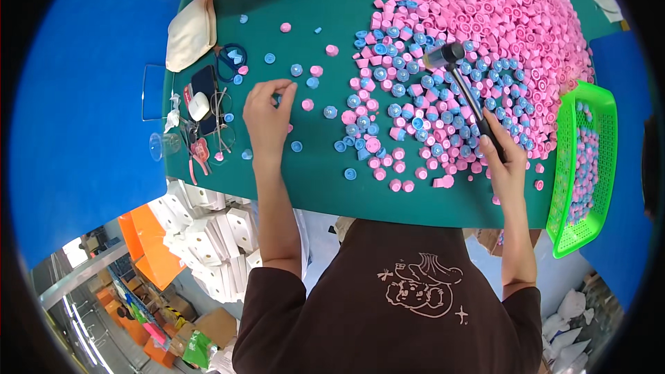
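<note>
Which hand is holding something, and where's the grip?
Right hand grips the mallet at the handle's lower end. Left hand pinches fingertips together; whether it holds anything cannot be told.

One wide head view looks steeply down from above the person onto the green table (325, 187), close over it. The table's near edge crosses mid-picture; below it shows the person's own dark shirt (388, 298).
</note>
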Motion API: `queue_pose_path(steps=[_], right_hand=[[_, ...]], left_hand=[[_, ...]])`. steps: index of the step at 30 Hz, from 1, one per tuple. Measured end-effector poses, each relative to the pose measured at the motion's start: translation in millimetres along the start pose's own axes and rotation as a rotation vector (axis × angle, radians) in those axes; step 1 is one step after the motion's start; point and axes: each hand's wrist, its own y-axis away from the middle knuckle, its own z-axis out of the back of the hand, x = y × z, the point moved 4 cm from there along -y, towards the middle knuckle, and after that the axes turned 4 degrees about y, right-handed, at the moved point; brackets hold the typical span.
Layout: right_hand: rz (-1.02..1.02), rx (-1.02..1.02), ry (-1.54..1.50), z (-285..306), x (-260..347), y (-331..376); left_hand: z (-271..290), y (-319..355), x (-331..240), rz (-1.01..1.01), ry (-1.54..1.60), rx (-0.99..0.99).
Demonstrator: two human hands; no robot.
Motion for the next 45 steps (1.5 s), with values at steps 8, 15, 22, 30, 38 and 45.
queue_pose_path(steps=[8,15,22,30,38,45], right_hand=[[-0.112,0.042,-0.024,-5,-5,9],[-0.081,0.097,-0.003,-11,2,3],[0.070,0.123,0.113,-16,26,1],[0.024,0.064,0.102,-8,22,-3],[-0.101,0.036,0.096,10,13,-8],[-0.087,0.060,0.073,8,11,-12]], left_hand=[[30,4,47,0.199,-0.060,-0.097],[-1,-2,33,0.027,0.009,-0.010],[3,-16,23,0.022,-0.104,0.142],[-4,-5,-16,0.027,0.220,0.022],[-61,-49,-73,-0.399,0.240,0.225],[-72,-48,-63,-0.530,0.156,0.305]])
